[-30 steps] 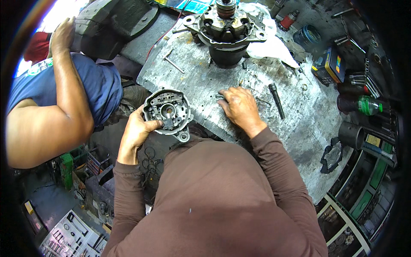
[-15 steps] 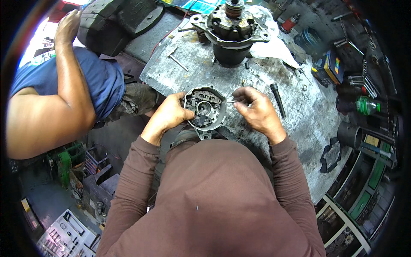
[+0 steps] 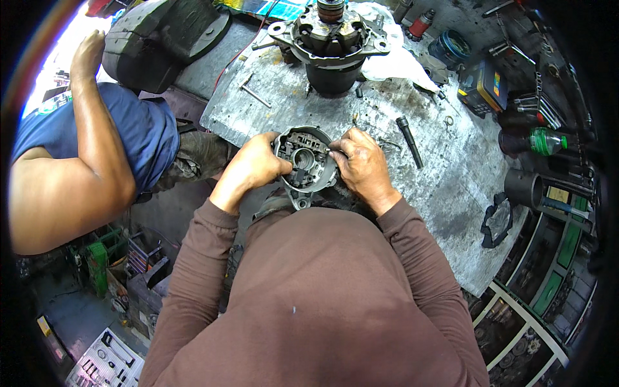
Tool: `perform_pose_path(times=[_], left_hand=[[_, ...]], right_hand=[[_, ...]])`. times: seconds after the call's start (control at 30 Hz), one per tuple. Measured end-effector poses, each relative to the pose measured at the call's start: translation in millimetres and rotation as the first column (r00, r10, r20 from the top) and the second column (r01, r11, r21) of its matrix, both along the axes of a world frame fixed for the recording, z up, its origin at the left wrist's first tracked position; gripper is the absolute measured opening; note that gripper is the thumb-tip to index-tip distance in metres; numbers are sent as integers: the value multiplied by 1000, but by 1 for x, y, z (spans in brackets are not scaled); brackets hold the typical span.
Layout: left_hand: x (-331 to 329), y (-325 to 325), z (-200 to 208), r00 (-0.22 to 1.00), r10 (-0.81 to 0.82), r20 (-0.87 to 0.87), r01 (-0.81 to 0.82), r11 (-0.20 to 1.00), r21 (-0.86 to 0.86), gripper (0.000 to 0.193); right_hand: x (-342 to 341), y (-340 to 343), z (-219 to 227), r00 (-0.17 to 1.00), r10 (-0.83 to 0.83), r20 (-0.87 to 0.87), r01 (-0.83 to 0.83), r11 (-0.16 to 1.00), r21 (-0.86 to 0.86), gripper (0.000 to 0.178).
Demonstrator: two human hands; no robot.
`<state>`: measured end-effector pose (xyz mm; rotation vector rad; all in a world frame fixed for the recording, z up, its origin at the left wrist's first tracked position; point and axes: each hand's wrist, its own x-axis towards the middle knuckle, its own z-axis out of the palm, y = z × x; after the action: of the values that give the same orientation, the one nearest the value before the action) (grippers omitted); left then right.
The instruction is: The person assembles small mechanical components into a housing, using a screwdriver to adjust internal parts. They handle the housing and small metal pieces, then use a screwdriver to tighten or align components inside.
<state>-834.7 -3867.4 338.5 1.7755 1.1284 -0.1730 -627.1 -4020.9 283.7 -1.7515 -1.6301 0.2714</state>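
My left hand (image 3: 251, 168) grips the left side of a round grey metal alternator housing (image 3: 324, 178), its thumb hooked over the rim. The open side faces up, showing a round bearing seat, a dark block and other fitted parts inside. At the right rim, my right hand (image 3: 366, 166) has its thumb and fingers pinched together, the tips reaching just inside the wall. Whatever sits between those fingertips is hidden. The housing is over my lap by the table's near edge, a mounting lug pointing toward me.
A larger alternator body (image 3: 333, 79) stands at the back of the worn metal table (image 3: 438, 213). A black flashlight (image 3: 410, 143), a T-handled tool (image 3: 255, 90) and a dark gasket-like ring (image 3: 496, 220) lie on it. At left, a person in a blue shirt (image 3: 132, 132) is close by.
My right hand has moved left onto the housing's rim; the thin metal rod seen in its fingers earlier is now hidden. My left hand keeps its grip. The whole view has shifted slightly.
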Motion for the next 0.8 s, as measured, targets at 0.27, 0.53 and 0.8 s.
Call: perform_pose_path(times=[0.27, 0.53, 0.8], left_hand=[[-5, -1, -14, 1000, 12, 18, -13, 999, 45, 61], [-12, -3, -15, 995, 73, 69, -72, 997, -20, 50], [-16, -6, -20, 985, 126, 118, -114, 989, -97, 55]], right_hand=[[-10, 3, 4, 994, -11, 107, 12, 1000, -14, 12], [-12, 9, -6, 995, -1, 100, 3, 1000, -19, 11], [-21, 8, -9, 986, -55, 158, 66, 996, -63, 16]])
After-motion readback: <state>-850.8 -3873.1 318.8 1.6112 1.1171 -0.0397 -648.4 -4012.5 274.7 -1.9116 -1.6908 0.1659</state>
